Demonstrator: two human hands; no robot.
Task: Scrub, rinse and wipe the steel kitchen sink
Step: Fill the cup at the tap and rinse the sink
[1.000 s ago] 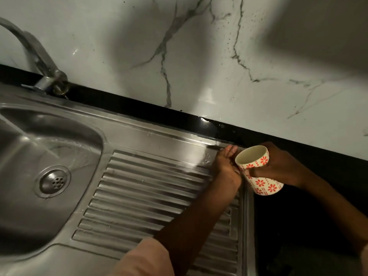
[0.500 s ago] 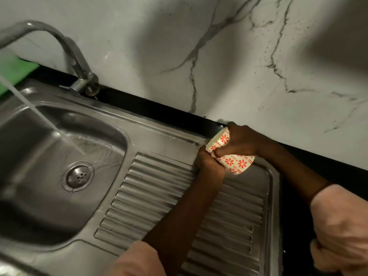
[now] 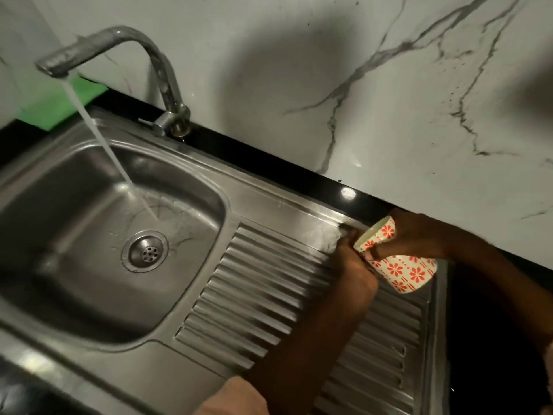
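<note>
Stainless steel kitchen sink (image 3: 269, 199), one basin at the left and a ribbed draining board at the right, set into a black table (image 3: 484, 339). Round perforated drain (image 3: 145, 251) in the basin floor. Curved steel tap (image 3: 149, 58) at the back rim, spout turned over the basin; a stream of water (image 3: 98, 136) falls from it and lands just behind the drain.

Right hand (image 3: 416, 238): above the far right corner of the draining board, fingers curled round a cream paper cup with red flower print (image 3: 398, 265). Cup tipped on its side, mouth toward the basin.

Left hand (image 3: 353, 262): on the draining board just beside the cup's mouth, back of the hand to the camera; whether its fingers are bent or hold anything cannot be told. Pale pink sleeve (image 3: 233, 396) at the lower edge.

Green flat cloth or pad (image 3: 51, 109) on the table behind the basin, at the left. White marble-patterned wall with dark veins (image 3: 359, 85) behind the sink.
</note>
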